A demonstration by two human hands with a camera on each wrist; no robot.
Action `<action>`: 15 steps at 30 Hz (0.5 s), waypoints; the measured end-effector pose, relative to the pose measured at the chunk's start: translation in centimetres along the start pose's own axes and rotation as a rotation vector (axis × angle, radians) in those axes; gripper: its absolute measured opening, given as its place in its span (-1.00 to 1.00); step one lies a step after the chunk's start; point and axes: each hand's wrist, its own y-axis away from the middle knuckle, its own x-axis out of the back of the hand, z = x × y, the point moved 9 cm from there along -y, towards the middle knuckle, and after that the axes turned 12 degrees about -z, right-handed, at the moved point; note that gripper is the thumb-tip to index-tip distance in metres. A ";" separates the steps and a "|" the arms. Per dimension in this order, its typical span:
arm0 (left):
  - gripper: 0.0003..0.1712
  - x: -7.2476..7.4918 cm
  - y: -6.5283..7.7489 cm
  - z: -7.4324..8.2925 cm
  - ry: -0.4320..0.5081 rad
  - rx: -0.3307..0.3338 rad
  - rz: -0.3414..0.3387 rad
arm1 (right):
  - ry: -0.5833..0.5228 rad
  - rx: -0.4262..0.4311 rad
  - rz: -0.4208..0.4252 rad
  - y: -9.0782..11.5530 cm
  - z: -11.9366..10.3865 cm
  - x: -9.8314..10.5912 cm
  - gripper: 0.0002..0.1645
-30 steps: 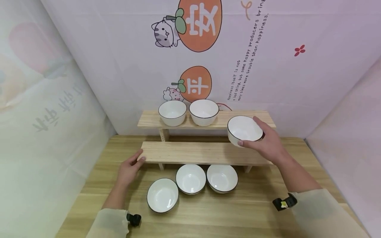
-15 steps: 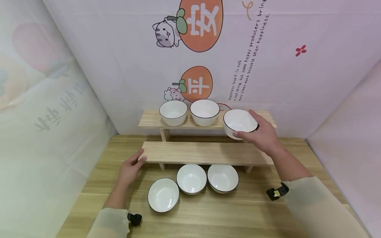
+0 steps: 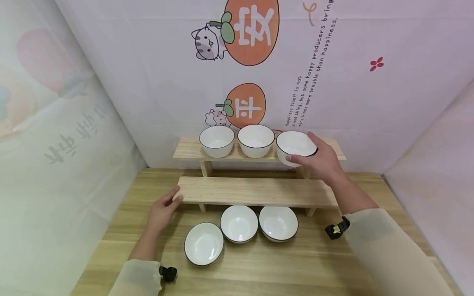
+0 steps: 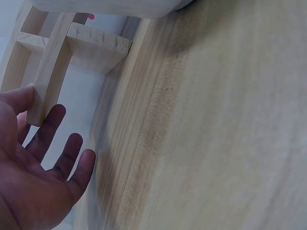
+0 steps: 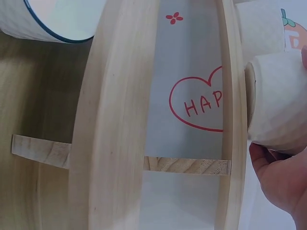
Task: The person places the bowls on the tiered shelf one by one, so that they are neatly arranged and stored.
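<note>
My right hand (image 3: 325, 163) grips a white bowl (image 3: 296, 142) with a dark rim, thumb on the near side and fingers round the right. This bowl is at the upper shelf board (image 3: 331, 150), right of two matching bowls (image 3: 255, 142). In the right wrist view the held bowl's base (image 5: 250, 96) is close to the board's edge; whether it rests there I cannot tell. My left hand (image 3: 161, 211) pinches the left end of the lower shelf board (image 3: 255, 191) between thumb and index finger, the other fingers (image 4: 79, 172) spread off it.
Three more white bowls (image 3: 204, 244) stand on the wooden table (image 3: 259, 271) in front of the two-step rack, two partly under the lower board's front edge. Printed cloth walls (image 3: 333, 82) enclose the back and both sides.
My right hand has carried the bowl back and slightly left, from above the lower board to the upper board beside the second bowl. The left hand keeps its place.
</note>
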 end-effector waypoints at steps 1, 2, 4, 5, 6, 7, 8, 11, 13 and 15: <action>-0.26 0.0 0.0 0.0 0.000 0.000 0.000 | -0.003 0.000 0.001 -0.2 0.0 0.0 0.53; -0.26 0.0 0.0 0.0 -0.002 0.000 0.000 | -0.005 0.000 0.001 -0.3 0.0 0.0 0.53; -0.26 -0.1 0.1 -0.1 0.000 0.002 -0.003 | -0.003 -0.001 0.004 -0.6 0.0 0.0 0.53; -0.26 -0.1 0.1 -0.1 0.000 0.002 -0.003 | -0.002 0.000 0.005 -0.8 0.0 0.0 0.53; -0.26 -0.1 0.1 -0.1 0.001 0.002 -0.002 | -0.002 0.002 0.008 -0.9 -0.1 0.1 0.53; -0.27 0.0 0.1 -0.1 0.001 0.002 -0.001 | -0.001 0.004 0.010 -1.1 -0.1 0.1 0.53; -0.27 -0.1 0.1 0.0 0.007 0.000 -0.001 | 0.001 0.003 0.012 -1.3 -0.1 0.1 0.54; -0.27 0.0 0.0 0.0 0.016 -0.005 0.000 | 0.000 0.001 0.019 -1.8 -0.2 0.2 0.57; -0.27 0.0 0.0 0.0 0.019 -0.004 -0.001 | -0.004 -0.005 0.021 -2.1 -0.2 0.3 0.59; -0.27 0.0 0.0 0.0 0.022 -0.002 -0.003 | -0.004 -0.006 0.028 -2.4 -0.2 0.3 0.59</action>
